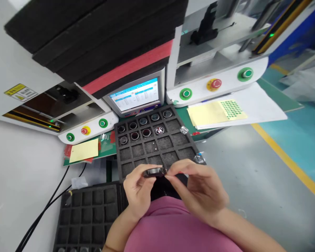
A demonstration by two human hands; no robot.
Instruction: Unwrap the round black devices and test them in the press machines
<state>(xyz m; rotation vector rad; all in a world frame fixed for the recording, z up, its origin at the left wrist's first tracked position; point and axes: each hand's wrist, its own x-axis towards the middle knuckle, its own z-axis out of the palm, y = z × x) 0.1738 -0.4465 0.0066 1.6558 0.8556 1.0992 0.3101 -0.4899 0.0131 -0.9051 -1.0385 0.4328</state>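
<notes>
Close to my body, my left hand [139, 187] grips a small round black part with a silvery face [154, 171], thumb below and fingers above. My right hand [196, 185] meets its right edge with thumb and forefinger pinched together; whatever lies in that pinch is too small to make out. Just beyond both hands is a black foam tray [126, 153] divided into square pockets. Several round dark parts sit in its far two rows, among them one with a bright white and red pattern [160, 130].
A screen [136, 96] stands behind the tray, between two machines with green buttons [186, 93] and red stop buttons [216, 83]. Yellow sheets [204, 113] lie at right, another [84, 150] at left. A second foam tray [88, 213] is lower left, near black cables [46, 208]. Black foam slabs [94, 38] overhang.
</notes>
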